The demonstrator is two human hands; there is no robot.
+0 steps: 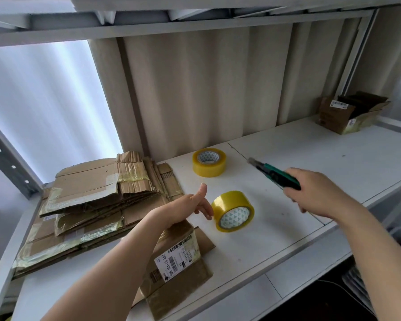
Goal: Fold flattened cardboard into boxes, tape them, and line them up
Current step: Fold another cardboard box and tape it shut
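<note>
Cardboard [90,205] is stacked flat at the left of the white shelf [310,154]. One flat piece with a label [178,258] is laid near the front, partly under the left arm. The left hand [190,206] is held open, thumb up, just beside a yellow tape roll [233,212]. A second tape roll [208,162] is set farther back. A green cutter [276,173] is gripped by the right hand [315,191]. At the far right, an open box [347,114] is seen; dark flat things are stood inside it.
</note>
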